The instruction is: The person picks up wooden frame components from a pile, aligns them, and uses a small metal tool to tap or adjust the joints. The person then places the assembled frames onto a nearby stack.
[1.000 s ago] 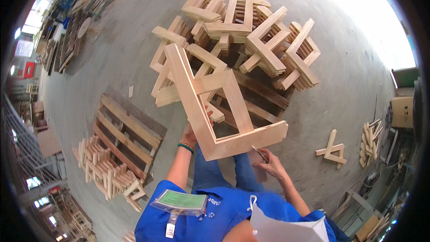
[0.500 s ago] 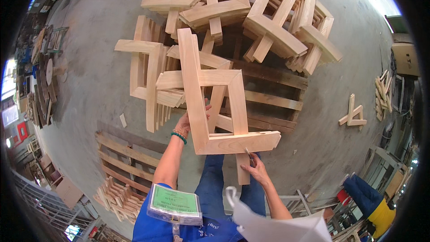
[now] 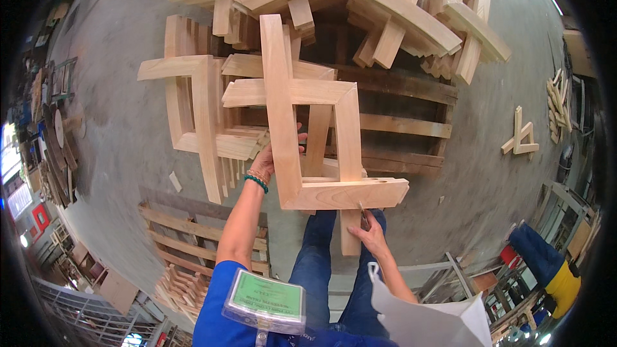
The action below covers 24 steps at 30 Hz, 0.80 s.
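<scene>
A pale wooden frame (image 3: 279,109) of crossed, mitred bars is held up in front of me. My left hand (image 3: 265,157) grips its long left bar from behind; some fingers show through the opening, the rest are hidden. Closed around a thin pointed tool (image 3: 362,211), my right hand (image 3: 374,236) is just under the frame's lower bar. The tool's tip meets the bar's lower edge; its exact kind is too small to tell. Beside that hand, the end of another bar juts down below the lower bar.
Stacks of similar frames (image 3: 204,103) stand ahead on a wooden pallet (image 3: 402,125). Another pallet (image 3: 186,228) with small wooden pieces lies at lower left. A small frame (image 3: 522,138) rests on the floor at right. A person in yellow and blue (image 3: 546,266) is at lower right.
My view has shifted, so the stacks sit higher and the frame's lower bar appears slightly higher. Both hands keep their holds, and the tool stays at the lower bar.
</scene>
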Each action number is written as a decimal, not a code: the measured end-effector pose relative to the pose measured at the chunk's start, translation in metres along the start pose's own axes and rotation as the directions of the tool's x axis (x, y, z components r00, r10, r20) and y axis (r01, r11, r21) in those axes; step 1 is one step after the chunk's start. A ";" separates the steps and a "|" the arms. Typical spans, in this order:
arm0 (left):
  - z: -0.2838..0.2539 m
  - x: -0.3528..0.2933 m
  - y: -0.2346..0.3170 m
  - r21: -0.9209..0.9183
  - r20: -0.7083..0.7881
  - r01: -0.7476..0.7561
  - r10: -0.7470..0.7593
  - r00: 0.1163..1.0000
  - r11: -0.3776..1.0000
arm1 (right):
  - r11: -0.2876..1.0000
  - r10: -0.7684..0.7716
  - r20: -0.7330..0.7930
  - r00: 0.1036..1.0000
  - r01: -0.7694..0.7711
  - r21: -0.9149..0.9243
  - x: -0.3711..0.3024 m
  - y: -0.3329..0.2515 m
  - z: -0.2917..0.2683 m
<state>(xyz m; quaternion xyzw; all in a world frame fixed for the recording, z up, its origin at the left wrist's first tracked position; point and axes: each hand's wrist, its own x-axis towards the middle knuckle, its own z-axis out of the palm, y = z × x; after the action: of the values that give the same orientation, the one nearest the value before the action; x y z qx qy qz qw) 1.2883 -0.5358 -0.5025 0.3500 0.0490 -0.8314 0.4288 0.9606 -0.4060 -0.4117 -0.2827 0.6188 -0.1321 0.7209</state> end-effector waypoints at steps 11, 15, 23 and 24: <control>-0.007 0.026 0.009 -0.007 0.024 0.026 -0.025 0.999 1.000 | 1.000 0.029 -0.023 0.999 -0.029 0.008 0.032 0.001 0.002; 0.007 0.030 0.001 -0.052 -0.122 -0.010 0.004 0.993 0.999 | 0.993 0.094 0.013 0.996 -0.094 0.068 0.044 0.010 0.006; 0.002 0.032 0.003 -0.009 -0.111 0.002 -0.003 0.994 1.000 | 0.999 0.030 -0.063 0.998 -0.029 0.018 0.059 0.037 0.008; -0.005 0.030 0.008 0.028 -0.116 0.002 0.001 0.993 1.000 | 0.999 0.040 -0.050 0.998 -0.038 0.033 0.061 0.036 0.007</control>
<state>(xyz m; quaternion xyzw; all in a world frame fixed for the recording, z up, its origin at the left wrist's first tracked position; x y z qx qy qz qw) 1.2853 -0.5589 -0.5229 0.4036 0.0622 -0.8105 0.4199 0.9736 -0.4085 -0.4816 -0.2557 0.6400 -0.1351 0.7119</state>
